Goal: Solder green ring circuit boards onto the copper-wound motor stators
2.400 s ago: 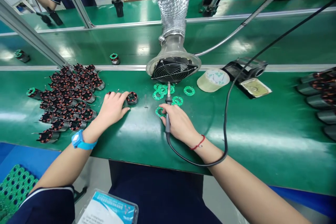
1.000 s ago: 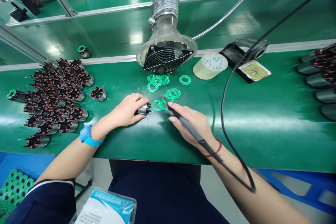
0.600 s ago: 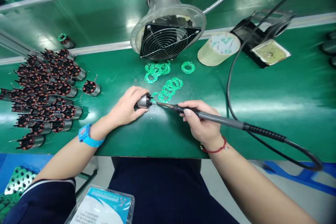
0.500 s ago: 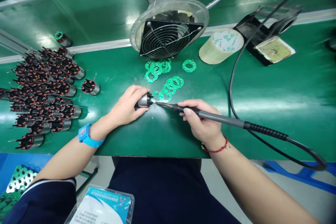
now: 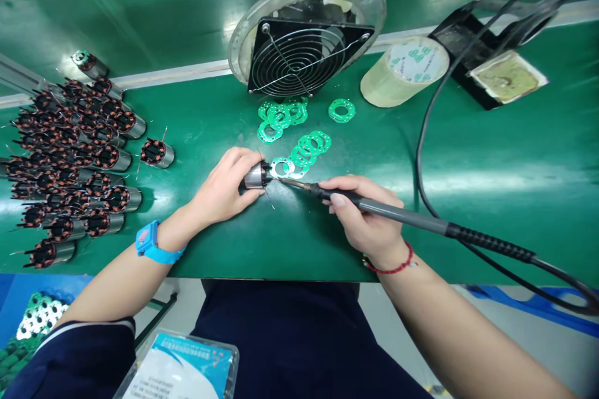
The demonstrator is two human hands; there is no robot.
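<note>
My left hand (image 5: 229, 184) is closed around a motor stator (image 5: 253, 176), a silver cylinder lying on its side with its black-pinned end facing right and thin wires sticking out. In my right hand (image 5: 367, 215) is a soldering iron (image 5: 397, 213), held like a pen, its tip pointing left. The tip is just right of the stator's pins; whether it touches anything I cannot tell. Beside the pins lies a ring-shaped green circuit board (image 5: 281, 168), at the near end of an overlapping row of such rings (image 5: 309, 148).
Many stators (image 5: 93, 156) crowd the bench's left side, and one stator (image 5: 157, 153) stands apart. More ring boards (image 5: 281, 113) lie below a fan hood (image 5: 304, 56). A tape roll (image 5: 405, 72) and a soldering stand (image 5: 508, 78) are at back right. The iron's cable (image 5: 418, 156) loops over the right side.
The iron's tip has drawn slightly right, away from the stator's pins. My left hand keeps its hold on the stator. The whole view has shifted a little.
</note>
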